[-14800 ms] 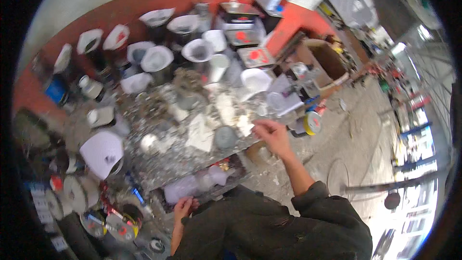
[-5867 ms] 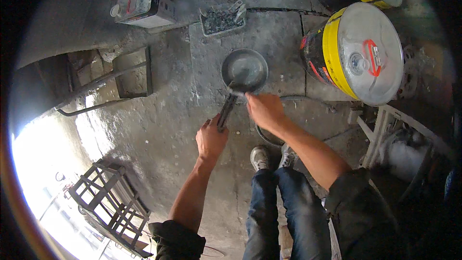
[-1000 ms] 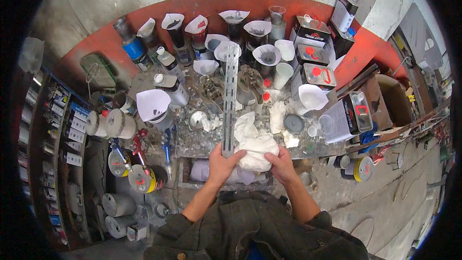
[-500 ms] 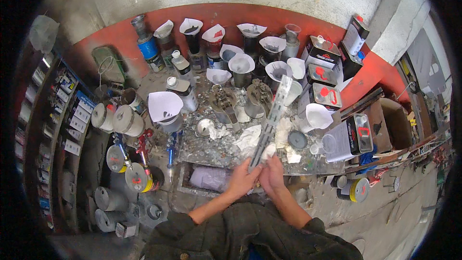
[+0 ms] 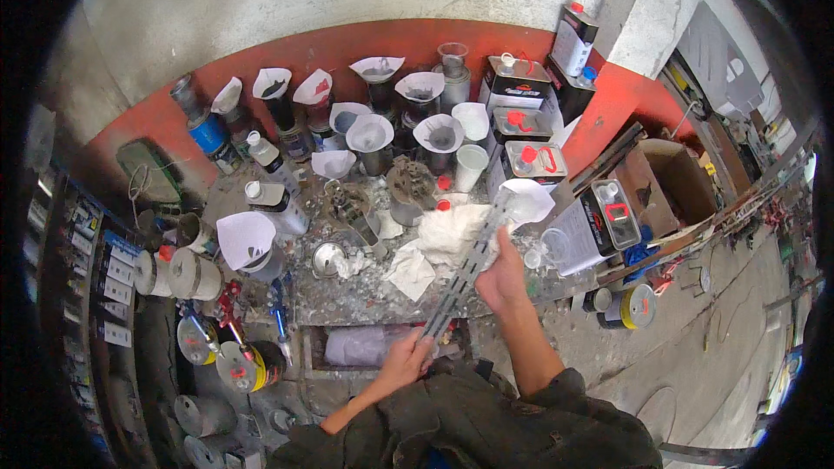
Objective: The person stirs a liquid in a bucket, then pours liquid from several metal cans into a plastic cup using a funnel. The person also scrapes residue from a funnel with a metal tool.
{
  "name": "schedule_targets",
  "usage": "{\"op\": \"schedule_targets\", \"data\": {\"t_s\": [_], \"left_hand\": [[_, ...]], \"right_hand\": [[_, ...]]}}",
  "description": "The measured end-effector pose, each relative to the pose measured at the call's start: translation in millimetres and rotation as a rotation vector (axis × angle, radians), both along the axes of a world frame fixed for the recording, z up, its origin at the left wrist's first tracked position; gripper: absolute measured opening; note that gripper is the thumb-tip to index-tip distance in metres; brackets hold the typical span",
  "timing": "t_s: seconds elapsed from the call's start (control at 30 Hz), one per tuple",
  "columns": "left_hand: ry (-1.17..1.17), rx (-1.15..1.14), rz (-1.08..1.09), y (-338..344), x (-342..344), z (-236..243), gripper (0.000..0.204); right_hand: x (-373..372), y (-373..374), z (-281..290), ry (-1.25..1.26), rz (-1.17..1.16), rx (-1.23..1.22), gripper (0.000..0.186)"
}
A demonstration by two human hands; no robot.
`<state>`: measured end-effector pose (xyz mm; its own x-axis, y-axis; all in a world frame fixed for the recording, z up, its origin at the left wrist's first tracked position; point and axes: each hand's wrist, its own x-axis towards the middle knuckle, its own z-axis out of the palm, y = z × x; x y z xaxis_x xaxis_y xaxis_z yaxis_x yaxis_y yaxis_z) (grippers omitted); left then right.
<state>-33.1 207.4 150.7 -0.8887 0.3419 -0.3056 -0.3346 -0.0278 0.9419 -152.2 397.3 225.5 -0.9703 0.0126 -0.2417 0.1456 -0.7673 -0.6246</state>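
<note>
My left hand [image 5: 408, 358] is closed on the lower end of a long grey slotted metal strip [image 5: 452, 300], which slants up to the right. Higher up, my right hand [image 5: 501, 278] is closed round the strip and white cloth [image 5: 483, 252]; where the cloth in my hand ends against the white rags [image 5: 413, 269] behind it is hard to tell. Under the strip is the paint-spattered bench [image 5: 347, 295], with stained pots [image 5: 404, 191], a small round tin [image 5: 327, 259] and a white paper funnel [image 5: 530, 200] around it.
Many cups with paper funnels [image 5: 372, 132] line the red wall band. Metal cans [image 5: 527, 165] and a cardboard box [image 5: 660, 174] stand right. Spray guns [image 5: 230, 313] hang at the bench's left, beside shelves [image 5: 117, 295]. An open drawer [image 5: 347, 343] sits below the bench edge.
My right hand has moved up along the strip, away from my left hand, which has moved down and left. Earlier, the strip stood upright with cloth beside it.
</note>
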Motion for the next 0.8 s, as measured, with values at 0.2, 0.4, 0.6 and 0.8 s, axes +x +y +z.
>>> {"op": "schedule_targets", "data": {"t_s": [0.2,0.4,0.6,0.8], "left_hand": [[-0.099,0.076,-0.033,-0.8,-20.5,28.3,0.022],[-0.136,-0.037,-0.08,-18.9,-15.3,22.9,0.026],[0.029,-0.134,-0.087,-39.4,1.9,9.5,0.031],[-0.042,0.073,0.108,-24.8,-22.2,36.5,0.031]], "right_hand": [[20.9,-8.8,-26.8,0.161,0.278,-0.666,0.062],[-13.3,15.0,-3.6,0.204,0.103,-0.329,0.051],[-45.7,57.3,25.7,0.315,-0.156,-0.296,0.05],[-3.8,4.3,-5.1,0.164,-0.018,-0.336,0.048]]}}
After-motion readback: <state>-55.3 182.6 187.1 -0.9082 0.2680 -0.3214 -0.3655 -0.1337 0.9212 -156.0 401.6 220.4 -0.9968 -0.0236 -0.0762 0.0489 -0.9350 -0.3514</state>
